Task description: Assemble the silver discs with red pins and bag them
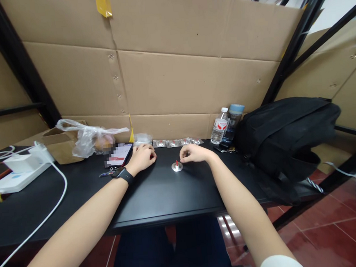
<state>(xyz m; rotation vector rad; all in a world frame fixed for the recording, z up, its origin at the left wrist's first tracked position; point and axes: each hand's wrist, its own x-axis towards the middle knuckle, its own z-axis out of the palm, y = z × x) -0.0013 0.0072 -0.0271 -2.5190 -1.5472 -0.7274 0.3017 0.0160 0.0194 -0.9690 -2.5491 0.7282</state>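
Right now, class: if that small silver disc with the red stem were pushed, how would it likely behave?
The disc looks metal and shiny, so probably stiff and slippery on the smooth black table. Being low and wide, it seems unlikely to tip. Its round shape might let it spin.

Small silver disc (177,167) with red stud at centre: round, shiny metal, lies flat on black table, stud pointing up, near table's middle. Sits just left of right hand's fingertips, close but contact not clear; left hand a little further off to left. Row of similar small silver pieces with red centres (178,142) lies behind it along cardboard wall, each apparently in clear wrapping, side by side, flat on table.
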